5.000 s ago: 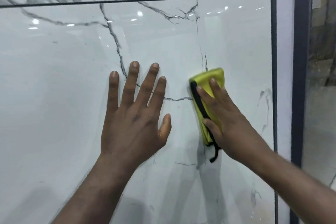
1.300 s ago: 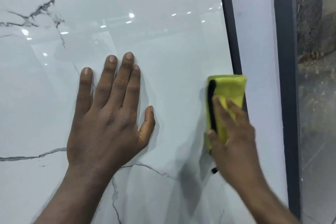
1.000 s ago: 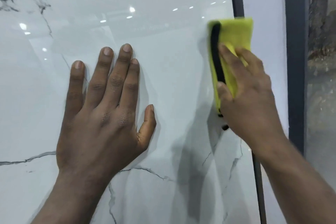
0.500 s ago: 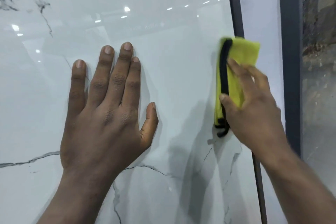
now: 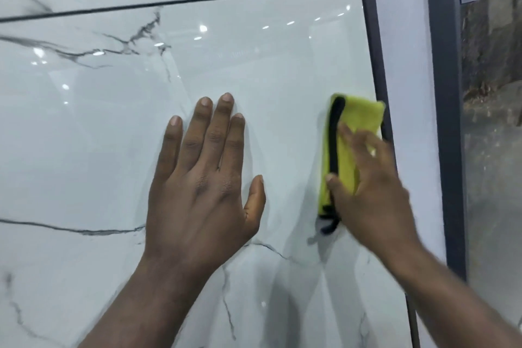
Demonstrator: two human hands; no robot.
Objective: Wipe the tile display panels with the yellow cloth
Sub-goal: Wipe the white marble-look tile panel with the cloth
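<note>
A glossy white marble-look tile panel with grey veins fills the view. My left hand lies flat on it with straight fingers, near the middle. My right hand presses a folded yellow cloth with a black edge against the panel, at its right edge. The fingers lie straight over the cloth and the thumb sits on its black edge. A black loop of the cloth hangs below the hand.
A thin dark joint separates this panel from the tile above. A dark vertical frame strip borders the panel on the right, followed by a white strip, a second dark frame and glass.
My right hand has slid the cloth down along the panel's right edge after an upward stroke. The view has tilted up, so the upper joint shows again. My left hand stays flat.
</note>
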